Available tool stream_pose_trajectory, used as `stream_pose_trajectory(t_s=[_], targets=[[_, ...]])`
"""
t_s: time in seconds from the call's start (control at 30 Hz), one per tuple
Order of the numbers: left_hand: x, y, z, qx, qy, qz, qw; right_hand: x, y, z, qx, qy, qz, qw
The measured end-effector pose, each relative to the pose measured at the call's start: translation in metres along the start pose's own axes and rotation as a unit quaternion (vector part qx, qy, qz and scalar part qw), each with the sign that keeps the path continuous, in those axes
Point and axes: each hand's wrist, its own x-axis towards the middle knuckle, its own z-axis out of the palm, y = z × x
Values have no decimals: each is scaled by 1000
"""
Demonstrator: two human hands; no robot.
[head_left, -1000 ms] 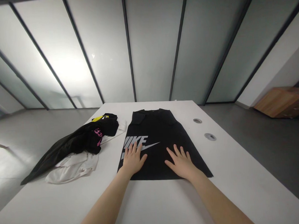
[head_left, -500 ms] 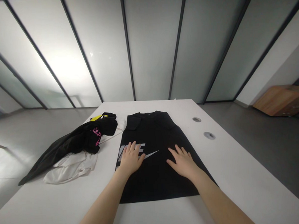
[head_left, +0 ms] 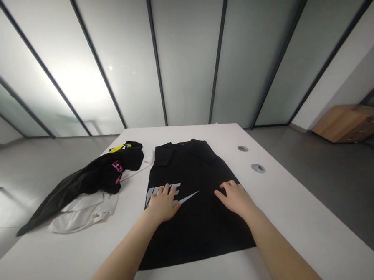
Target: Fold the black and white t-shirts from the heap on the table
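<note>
- Black sleeveless shirt (head_left: 199, 229) lies flat on a white table (head_left: 291, 218), directly under both hands, with the hands on its middle
- Its long side runs away from the person, with the neck toward the far table edge and the hem toward the body
- Left hand (head_left: 162, 205) rests open, palm down, on the white logo print (head_left: 161, 193), not gripping
- Right hand (head_left: 237, 199) rests open, palm down, with slightly curled fingers near the shirt's right edge, not gripping
- Left of the shirt, a crumpled black garment (head_left: 91, 176) with pink and yellow markings lies on the table, partly over a white cloth (head_left: 84, 212)
- Two round metal-rimmed holes (head_left: 258, 168) sit in the table, right of the shirt
</note>
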Motion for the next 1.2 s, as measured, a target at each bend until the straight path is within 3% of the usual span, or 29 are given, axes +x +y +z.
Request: stream_pose_trajectory(t_s=[0.13, 0.23, 0.33, 0.47, 0.57, 0.73, 0.97, 1.07, 1.2], targets=[[5, 6, -21, 10, 8, -5, 1000, 1, 4, -2, -15, -5, 27, 1000], [19, 13, -25, 2, 62, -15, 998, 1, 4, -5, -15, -7, 45, 999], [36, 17, -12, -20, 126, -30, 991, 1, 3, -6, -1, 10, 15, 1000], [54, 14, 19, -44, 124, -69, 989, 0, 0, -1, 26, 23, -93, 995], [59, 7, 34, -51, 124, -59, 989, -3, -4, 5, 46, -28, -124, 991], [60, -8, 38, -50, 122, -35, 991, -10, -8, 9, 49, -121, -130, 983], [56, -24, 34, -41, 114, -12, 993, -17, -16, -1, 43, -81, -154, 984], [55, -27, 30, -41, 101, -9, 994, -16, -13, -7, 50, -60, -129, 989], [56, -23, 22, -45, 81, -23, 995, -9, 0, -9, 24, -31, -22, 999]])
